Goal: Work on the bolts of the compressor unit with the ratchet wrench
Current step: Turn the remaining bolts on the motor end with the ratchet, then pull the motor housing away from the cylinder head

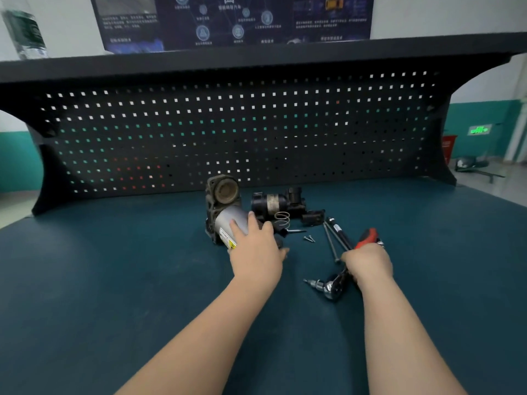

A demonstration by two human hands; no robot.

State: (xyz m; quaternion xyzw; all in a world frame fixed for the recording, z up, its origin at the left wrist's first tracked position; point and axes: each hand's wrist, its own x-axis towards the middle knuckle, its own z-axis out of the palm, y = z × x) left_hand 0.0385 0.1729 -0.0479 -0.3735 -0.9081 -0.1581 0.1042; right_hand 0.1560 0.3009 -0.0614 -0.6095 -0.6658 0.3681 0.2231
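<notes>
Teal desk carries the compressor unit at centre, lying on its side; the left hand rests over its grey cylinder, fingers spread. Just right lie loose bolts. Farther right, the right hand grips the ratchet wrench by its red handle, head toward the person.

Soft, even overhead light leaves the bench mat dim and nearly shadowless, with a small glare on the chrome ratchet head just below the gripping right hand. Far above the grip, the wall poster is blurred, and wide-angle distortion bows the shelf edge and pegboard.
</notes>
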